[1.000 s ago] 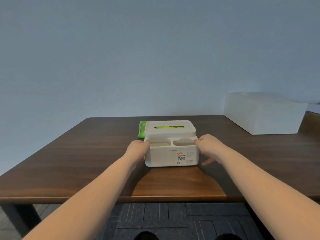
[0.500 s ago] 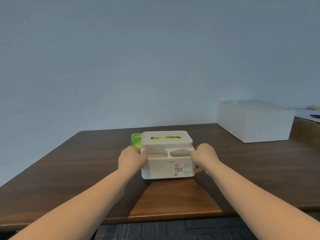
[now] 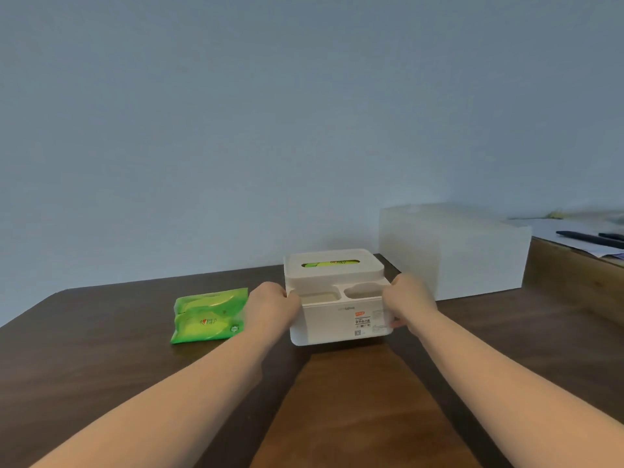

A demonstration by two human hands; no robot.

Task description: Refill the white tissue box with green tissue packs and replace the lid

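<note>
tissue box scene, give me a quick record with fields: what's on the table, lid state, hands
surface: dark wooden table
tissue box: white, two open front compartments, label on front
lid: on, green visible through its slot
green tissue pack: lying on the table left of the box, apart from it
left hand: gripping the box's left side
right hand: gripping the box's right side
large white box: behind, to the right

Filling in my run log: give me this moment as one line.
left hand + right hand: gripping white tissue box sides | lid: on, green showing through slot | green tissue pack: on table, left of box
</note>
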